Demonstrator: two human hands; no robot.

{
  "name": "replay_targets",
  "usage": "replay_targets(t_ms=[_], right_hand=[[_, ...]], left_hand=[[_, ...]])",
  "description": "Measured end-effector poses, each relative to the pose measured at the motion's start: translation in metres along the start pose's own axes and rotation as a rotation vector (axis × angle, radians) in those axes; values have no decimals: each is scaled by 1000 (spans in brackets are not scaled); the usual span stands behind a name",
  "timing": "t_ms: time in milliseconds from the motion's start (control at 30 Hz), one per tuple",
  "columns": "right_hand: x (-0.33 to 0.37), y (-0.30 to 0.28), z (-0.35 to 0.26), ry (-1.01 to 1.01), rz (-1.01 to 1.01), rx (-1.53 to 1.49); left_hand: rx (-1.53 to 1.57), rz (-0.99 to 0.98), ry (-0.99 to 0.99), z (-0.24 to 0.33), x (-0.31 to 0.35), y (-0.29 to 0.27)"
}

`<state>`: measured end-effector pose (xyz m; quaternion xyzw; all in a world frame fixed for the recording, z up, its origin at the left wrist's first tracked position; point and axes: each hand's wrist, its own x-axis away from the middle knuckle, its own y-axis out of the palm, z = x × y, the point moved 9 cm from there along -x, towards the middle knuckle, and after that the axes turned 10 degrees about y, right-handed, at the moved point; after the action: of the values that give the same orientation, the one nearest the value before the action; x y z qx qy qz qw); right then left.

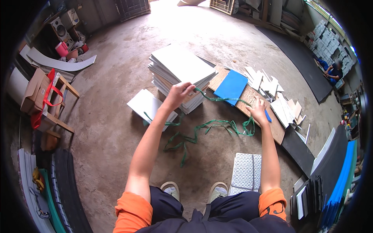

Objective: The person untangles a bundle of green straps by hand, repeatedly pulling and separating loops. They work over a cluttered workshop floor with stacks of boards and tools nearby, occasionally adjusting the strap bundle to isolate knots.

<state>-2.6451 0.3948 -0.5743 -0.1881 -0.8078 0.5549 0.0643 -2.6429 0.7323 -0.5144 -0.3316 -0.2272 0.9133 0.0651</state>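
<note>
A long green ribbon-like strap stretches between my two hands, sagging slightly. My left hand pinches one part of it near the right front side of a tall stack of white sheets. My right hand has its fingers curled round the strap above a wooden board. From there the rest of the strap drops and lies in loose loops on the concrete floor. A lower pile of white sheets sits left of the tall stack, partly behind my left forearm.
A blue sheet lies on the board, beside scattered white offcuts. A tied, patterned bundle rests by my right shoe. Left stands a wooden stool with a cardboard box. Far right, a person sits near stacked white pieces.
</note>
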Motion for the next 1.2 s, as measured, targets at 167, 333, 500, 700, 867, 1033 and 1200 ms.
replay_targets(t_ms=[167,333,500,700,867,1033,1200], right_hand=[[44,-19,-118,-489,-265,-366],[52,4,-132,-327,-628,-652],[11,-29,-85,-177,-251,-746],[-7,-25,-34,-76,-42,-602],[29,-11,-80,-326,8,-191],[78,-27,-160,-699,-86,-396],[76,-26,-166,-660,-205,-710]], left_hand=[[164,-89,23,23,-17,50],[238,-193,-45,27,-18,61],[157,-207,-155,4,-11,40],[340,-272,-176,-12,-3,37],[598,-159,-390,-3,-1,54],[886,-102,-467,-13,-1,65],[1084,-76,-579,-7,3,71]])
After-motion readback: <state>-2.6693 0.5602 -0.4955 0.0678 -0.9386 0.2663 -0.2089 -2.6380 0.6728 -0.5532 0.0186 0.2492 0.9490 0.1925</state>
